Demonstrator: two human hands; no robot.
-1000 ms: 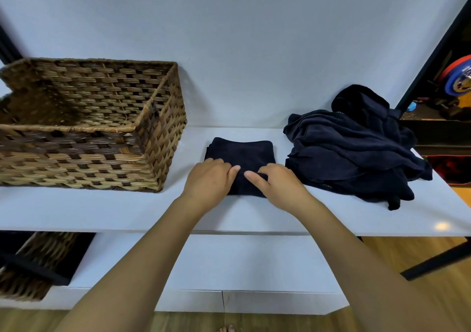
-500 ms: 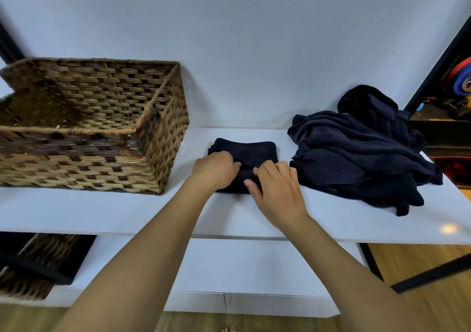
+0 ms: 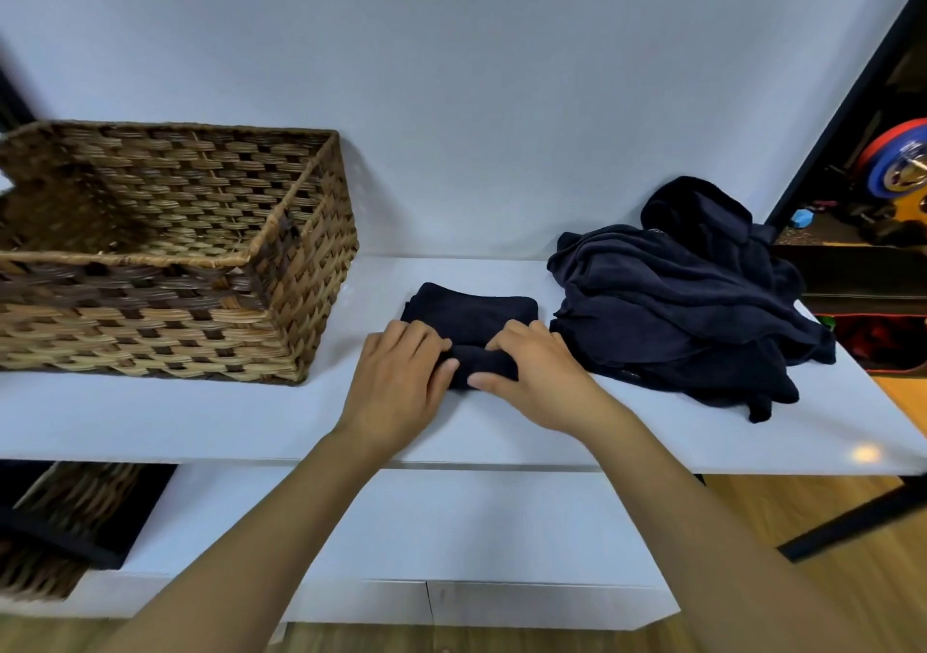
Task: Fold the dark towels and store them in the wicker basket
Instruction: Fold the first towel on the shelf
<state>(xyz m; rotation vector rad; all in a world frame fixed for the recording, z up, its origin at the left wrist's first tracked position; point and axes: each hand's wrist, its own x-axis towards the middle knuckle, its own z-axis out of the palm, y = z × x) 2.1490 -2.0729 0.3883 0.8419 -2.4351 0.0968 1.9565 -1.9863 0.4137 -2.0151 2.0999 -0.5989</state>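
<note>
— Folded dark towel [image 3: 471, 319]?
— Centre of the frame, flat on the white desk [image 3: 150, 422], near edge rolled up off the surface.
— Left hand [image 3: 399, 389]?
— Lower centre, just left of the towel's near edge. Grip closed round that edge: fingers curled over the top, thumb against the front.
— Right hand [image 3: 539, 376]?
— Just right of the left one, nearly touching it. Grip likewise curled onto the rolled near edge, thumb stretched along the front fold.
— Wicker basket [image 3: 281, 311]?
— Left of the frame, standing on the desk against the pale wall, open top upward. Apart from the folded towel, with bare desk between. No towel seen in the visible part of the inside.
— Other towels?
— Heap of unfolded dark towels [image 3: 672, 301] at right of centre, crumpled on the desk, its left edge just beside the folded towel and the right hand.
— Below the desk?
— Second wicker basket [image 3: 60, 527] at lower left, partly hidden. Wooden floor [image 3: 812, 597] at lower right.
</note>
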